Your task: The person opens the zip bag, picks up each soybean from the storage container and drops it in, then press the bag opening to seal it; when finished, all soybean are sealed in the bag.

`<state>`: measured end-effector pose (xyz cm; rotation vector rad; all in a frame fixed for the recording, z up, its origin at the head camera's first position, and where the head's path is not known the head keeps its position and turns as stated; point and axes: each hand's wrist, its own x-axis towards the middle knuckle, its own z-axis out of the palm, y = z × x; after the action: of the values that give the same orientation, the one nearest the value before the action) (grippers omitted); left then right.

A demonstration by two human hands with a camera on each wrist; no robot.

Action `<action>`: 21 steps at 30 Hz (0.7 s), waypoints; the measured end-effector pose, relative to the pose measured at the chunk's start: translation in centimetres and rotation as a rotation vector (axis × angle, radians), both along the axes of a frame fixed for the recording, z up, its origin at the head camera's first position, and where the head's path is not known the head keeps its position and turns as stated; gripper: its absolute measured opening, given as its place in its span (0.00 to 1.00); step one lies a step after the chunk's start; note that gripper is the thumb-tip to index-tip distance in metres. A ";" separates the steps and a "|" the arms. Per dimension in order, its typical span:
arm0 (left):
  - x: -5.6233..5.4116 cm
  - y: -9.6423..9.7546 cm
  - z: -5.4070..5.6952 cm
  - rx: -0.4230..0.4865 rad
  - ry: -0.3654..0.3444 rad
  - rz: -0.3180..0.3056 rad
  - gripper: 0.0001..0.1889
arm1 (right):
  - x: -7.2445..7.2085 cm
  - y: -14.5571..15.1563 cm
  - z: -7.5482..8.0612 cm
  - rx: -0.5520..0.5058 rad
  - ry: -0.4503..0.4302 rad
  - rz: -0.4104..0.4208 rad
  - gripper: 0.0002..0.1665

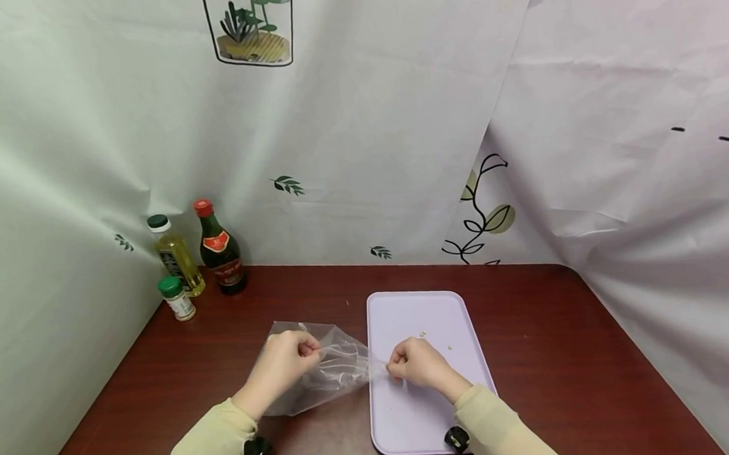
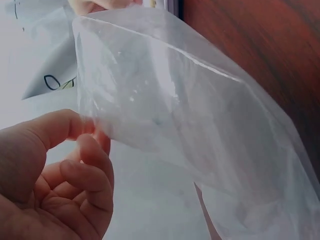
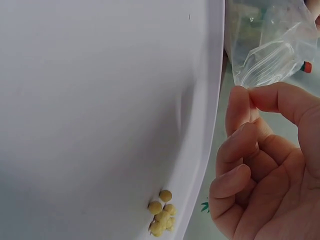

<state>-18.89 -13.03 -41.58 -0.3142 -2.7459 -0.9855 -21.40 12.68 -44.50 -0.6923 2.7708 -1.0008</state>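
A clear plastic bag (image 1: 339, 375) stretches between my two hands, over the table and the tray's left edge. My left hand (image 1: 285, 361) pinches the bag's edge between thumb and fingertips; in the left wrist view the film (image 2: 165, 105) spreads out from that pinch. On the other side, my right hand (image 1: 421, 363) holds a corner of the bag (image 3: 272, 52) with thumb and index finger, above the lilac tray (image 1: 414, 419). Small round yellow beans (image 3: 162, 216), several of them, lie on the tray near its edge.
At the back left of the dark red table (image 1: 534, 335) stand a dark bottle with a red cap (image 1: 220, 254), an oil bottle (image 1: 178, 256) and a green-capped shaker (image 1: 177, 300). White patterned cloth (image 1: 364, 116) hangs behind and along the sides.
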 end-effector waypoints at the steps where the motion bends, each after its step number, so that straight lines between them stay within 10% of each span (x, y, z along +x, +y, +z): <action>1: 0.0 -0.1 0.0 0.006 -0.006 0.000 0.07 | 0.0 0.1 0.0 0.004 -0.004 -0.004 0.10; 21: 0.4 -1.4 0.1 0.098 -0.044 -0.067 0.08 | -0.2 1.0 0.3 -0.045 -0.032 0.020 0.07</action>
<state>-18.51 -14.42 -41.51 -0.3739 -2.7310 -1.1534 -21.61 13.68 -44.24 -0.7028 2.7164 -1.0637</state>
